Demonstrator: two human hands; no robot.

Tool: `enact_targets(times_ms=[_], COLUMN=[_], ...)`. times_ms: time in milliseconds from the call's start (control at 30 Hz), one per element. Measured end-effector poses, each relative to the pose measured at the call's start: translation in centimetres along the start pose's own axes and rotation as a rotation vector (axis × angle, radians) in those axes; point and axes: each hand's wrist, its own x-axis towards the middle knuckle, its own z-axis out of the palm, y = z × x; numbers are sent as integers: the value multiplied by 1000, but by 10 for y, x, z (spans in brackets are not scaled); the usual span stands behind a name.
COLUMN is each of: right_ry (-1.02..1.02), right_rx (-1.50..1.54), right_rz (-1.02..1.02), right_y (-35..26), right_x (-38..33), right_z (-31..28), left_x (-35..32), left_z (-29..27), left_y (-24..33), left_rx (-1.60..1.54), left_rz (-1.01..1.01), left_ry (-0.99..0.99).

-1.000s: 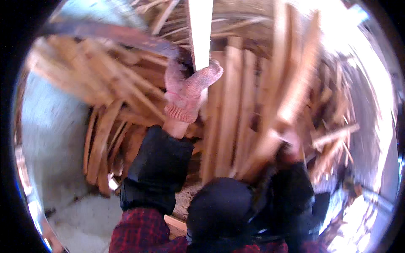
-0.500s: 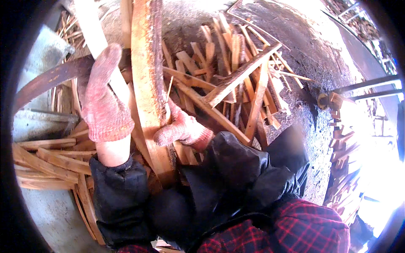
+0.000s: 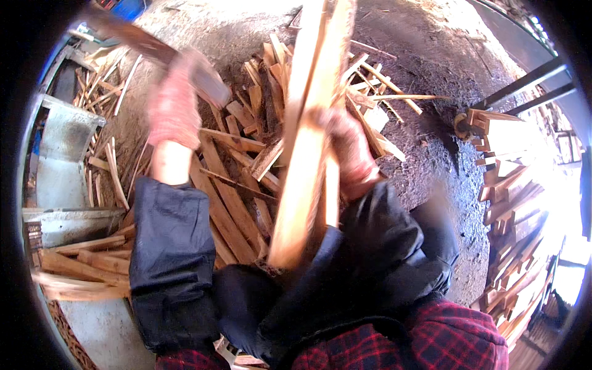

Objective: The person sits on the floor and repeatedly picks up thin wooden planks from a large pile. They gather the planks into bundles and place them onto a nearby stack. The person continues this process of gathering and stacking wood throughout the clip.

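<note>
My left hand (image 3: 176, 105), in a pinkish knit glove, is closed around a long, dark, blade-like tool (image 3: 132, 40). The tool runs to the upper left, and its broad end juts out to the right of the glove; motion blur hides its exact kind. Long pale wooden slats (image 3: 302, 179) stand upright and tilted in front of me. My right hand (image 3: 354, 154), gloved alike and smeared, grips them from the right side. Their lower ends reach down to my dark trousers, and their tops leave the view.
Split wood strips (image 3: 237, 209) lie heaped beyond and below the slats. More pieces (image 3: 86, 262) rest at the left on pale metal sheeting (image 3: 68, 179). A stack of cut wood (image 3: 512, 203) stands at the right, near dark metal bars (image 3: 524, 83).
The wood in my right hand has swung right, with that hand moving up and right. My left hand and the dark tool have shifted, the tool now slanting to the upper left.
</note>
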Motion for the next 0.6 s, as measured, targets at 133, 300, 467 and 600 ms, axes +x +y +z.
enact_targets(times_ms=[133,300,467,600], right_ry=[267,428,208,83], right_rx=[-435,-556,-714,-1546], right_rz=[-195,-5,-48,-99], right_y=[-45,1,-10,4], right_x=[20,43,69,118], right_z=[-32,-125,-100,-74], left_x=[-56,-111,-149,-155], left_z=[21,65,128,120], left_y=[-69,-116,-171,-200], left_rx=[520,930,971,963], left_rz=[-365,-294,-119,-120], left_ry=[-168,-432,-327,-244])
